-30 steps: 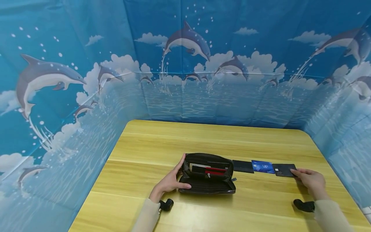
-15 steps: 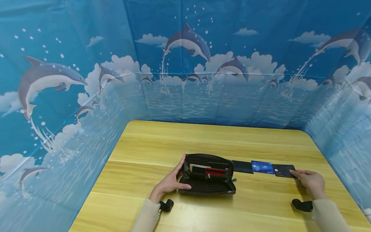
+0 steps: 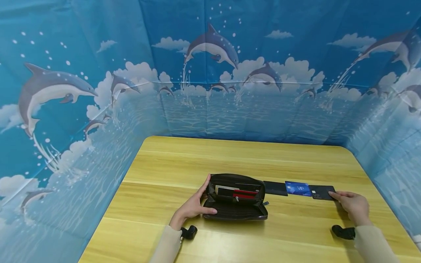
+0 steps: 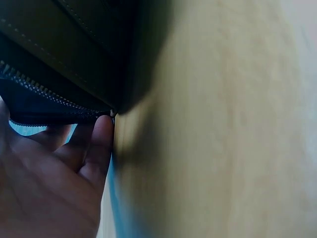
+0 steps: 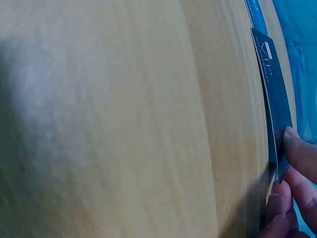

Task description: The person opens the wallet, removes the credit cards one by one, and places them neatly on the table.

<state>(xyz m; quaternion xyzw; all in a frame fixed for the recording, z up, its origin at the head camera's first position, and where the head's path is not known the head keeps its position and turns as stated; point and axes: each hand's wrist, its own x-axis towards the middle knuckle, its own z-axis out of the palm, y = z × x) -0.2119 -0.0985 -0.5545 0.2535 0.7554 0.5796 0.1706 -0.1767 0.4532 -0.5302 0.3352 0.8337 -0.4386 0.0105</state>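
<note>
right hand (image 3: 352, 206) pinches the dark card (image 3: 322, 192); flat on the table (image 3: 230, 157), it could slip. left hand (image 3: 194, 205) rests straight-fingered against the open wallet (image 3: 235, 197).

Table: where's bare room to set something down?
Free: the table behind the wallet to the far edge, and the front strip between both hands. Crowded: the card row right of the wallet, ending at the right hand.
</note>
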